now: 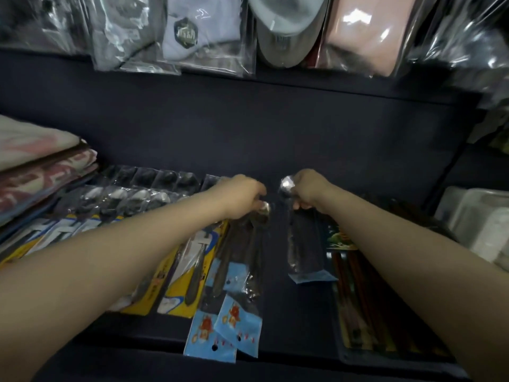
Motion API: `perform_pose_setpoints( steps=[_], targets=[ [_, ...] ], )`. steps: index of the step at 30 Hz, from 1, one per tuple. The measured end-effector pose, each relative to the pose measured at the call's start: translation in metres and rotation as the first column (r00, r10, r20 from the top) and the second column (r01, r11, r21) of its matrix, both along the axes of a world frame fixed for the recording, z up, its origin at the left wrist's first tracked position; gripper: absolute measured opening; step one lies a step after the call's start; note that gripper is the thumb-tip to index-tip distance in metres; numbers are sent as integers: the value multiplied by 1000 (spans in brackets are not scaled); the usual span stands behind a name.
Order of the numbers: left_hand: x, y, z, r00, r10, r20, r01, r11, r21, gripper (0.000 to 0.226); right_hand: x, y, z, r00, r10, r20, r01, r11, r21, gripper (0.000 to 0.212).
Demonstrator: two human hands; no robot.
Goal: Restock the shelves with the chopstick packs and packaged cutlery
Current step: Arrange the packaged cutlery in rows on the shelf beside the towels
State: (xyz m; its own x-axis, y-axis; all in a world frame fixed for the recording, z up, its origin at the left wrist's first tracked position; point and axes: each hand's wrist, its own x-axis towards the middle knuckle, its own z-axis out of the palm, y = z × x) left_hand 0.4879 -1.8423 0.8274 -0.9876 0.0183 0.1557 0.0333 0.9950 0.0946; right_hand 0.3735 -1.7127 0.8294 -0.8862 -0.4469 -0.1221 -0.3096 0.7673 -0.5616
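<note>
Right hand (pixel 308 188) pinching bowl end of a packaged spoon (pixel 303 241), long axis running back-to-front over bare dark shelf (pixel 275 139) between blue-card spoon packs (pixel 234 299) (left hand (pixel 242 197) curled on their tops) and chopstick packs (pixel 366 293) just right.

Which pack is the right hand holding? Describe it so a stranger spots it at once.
Look at the dark shelf, right of the middle. The spoon pack is gripped at its far end by the right hand. Unlike the two bear-printed packs on its left, its blue card is plain.
</note>
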Motion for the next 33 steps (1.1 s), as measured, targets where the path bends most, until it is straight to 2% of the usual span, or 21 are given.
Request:
perform_pose_setpoints(
  steps=[2, 6, 8, 11, 14, 17, 20, 22, 24, 25, 27, 29, 31, 33],
  targets=[
    [-10, -2, -3, 998, 13, 64, -12, 1000, -11, 25, -1, 2, -7, 999, -3, 49, 5, 1000, -23, 28],
    [-22, -4, -4, 995, 2, 96, -7, 998, 58, 24, -2, -1, -10, 991, -40, 125, 54, 993, -106, 24],
    [-24, -6, -1, 992, -13, 128, -5, 990, 144, 19, -3, -8, -6, 986, -69, 149, 87, 989, -117, 28],
    [-21, -15, 8, 991, -59, 118, 13, 934, 357, 8, -5, -21, -4, 970, -92, 224, 138, 970, -200, 25],
    [-16, -27, 14, 996, -34, 85, -5, 908, 418, 12, -1, -34, -10, 960, -92, 266, 162, 954, -253, 12],
    [-13, -31, 10, 996, -9, 90, -26, 926, 377, 17, 2, -41, -16, 957, -80, 279, 160, 948, -276, 18],
    [-13, -25, 2, 997, -29, 72, 9, 966, 260, 18, 0, -43, -21, 980, -29, 197, 77, 967, -242, 29],
    [-10, -24, -1, 998, -58, 18, 52, 970, 237, 30, 0, -41, -21, 994, -56, 97, 77, 972, -221, 24],
    [-4, -30, -1, 997, -73, -26, 77, 975, 207, 36, 9, -34, -17, 992, -89, -85, 71, 979, -191, 14],
    [0, -36, -1, 997, -74, -23, 77, 980, 184, 35, 14, -30, -14, 987, -72, -141, 43, 979, -201, 19],
    [4, -46, -2, 998, -68, -7, 68, 986, 154, 29, 31, -22, -7, 994, 29, -109, -52, 974, -221, 24],
    [6, -49, -3, 999, -51, 11, 49, 986, 160, 27, 46, -20, -7, 992, 117, -44, -122, 982, -147, 24],
    [4, -45, -7, 998, -46, 31, 40, 985, 169, 28, 52, -23, -11, 990, 125, -67, -131, 988, -88, 19],
    [1, -39, -11, 999, -40, 27, 35, 986, 161, 28, 55, -25, -13, 990, 117, -78, -126, 984, -127, 6]
  ],
)
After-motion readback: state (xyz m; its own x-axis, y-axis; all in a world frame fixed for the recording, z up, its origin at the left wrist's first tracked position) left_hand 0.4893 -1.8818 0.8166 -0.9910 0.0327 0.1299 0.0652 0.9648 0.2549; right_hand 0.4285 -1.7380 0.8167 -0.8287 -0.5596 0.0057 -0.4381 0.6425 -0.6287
